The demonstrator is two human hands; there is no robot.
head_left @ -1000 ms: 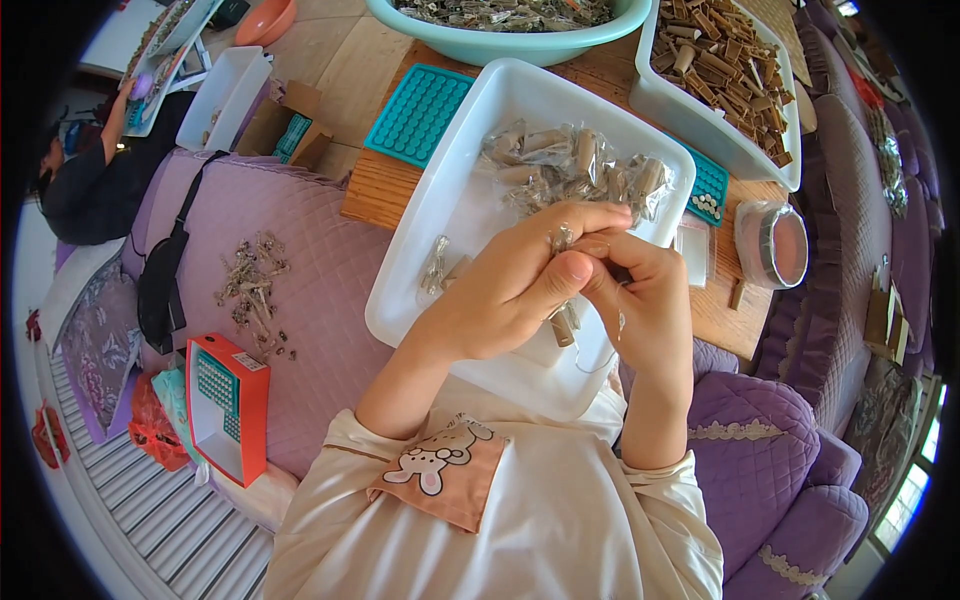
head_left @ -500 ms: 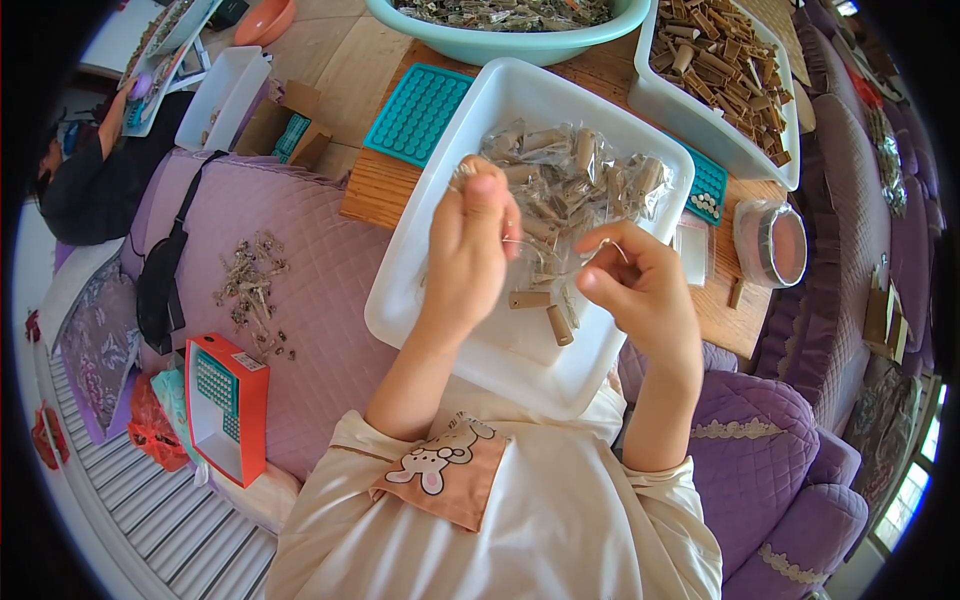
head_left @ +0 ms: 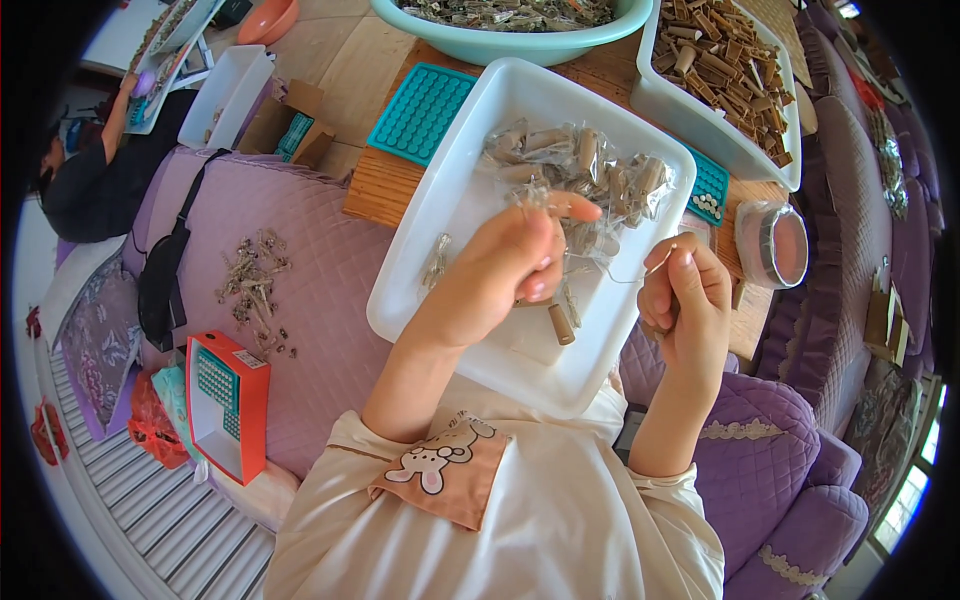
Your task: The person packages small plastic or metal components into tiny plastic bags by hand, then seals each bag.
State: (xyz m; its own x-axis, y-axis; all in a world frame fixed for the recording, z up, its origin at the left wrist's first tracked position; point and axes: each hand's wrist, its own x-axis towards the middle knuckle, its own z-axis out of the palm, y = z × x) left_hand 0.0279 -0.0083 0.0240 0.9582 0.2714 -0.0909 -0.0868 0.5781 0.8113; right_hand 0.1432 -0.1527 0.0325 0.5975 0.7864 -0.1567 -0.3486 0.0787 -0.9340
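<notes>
My left hand (head_left: 500,265) is closed above the white tray (head_left: 405,235), index finger stretched to the right. A small clear or silvery thing (head_left: 537,192) shows at its fingertips; its kind is unclear. Right of it, over the tray's edge, my right hand (head_left: 690,295) pinches the end of a thin pale cord (head_left: 622,281). The cord sags in a loop toward my left hand. Brown tube-like pieces in clear wrapping (head_left: 590,150) fill the tray's far part. Nearer lies a bare brown piece (head_left: 562,325). A small clear packet (head_left: 436,262) rests by the left wall.
A teal basin (head_left: 520,42) and a white bin of brown pieces (head_left: 655,90) stand beyond the tray. Teal dimpled trays (head_left: 420,112) flank it. A roll of clear tape (head_left: 780,245) sits right. Small metal parts (head_left: 255,285) and a red box (head_left: 255,420) lie left. Another person (head_left: 95,195) sits far left.
My left hand has moved right and tipped over, uncovering the clear packet. My right hand has drawn right and slightly nearer with the cord.
</notes>
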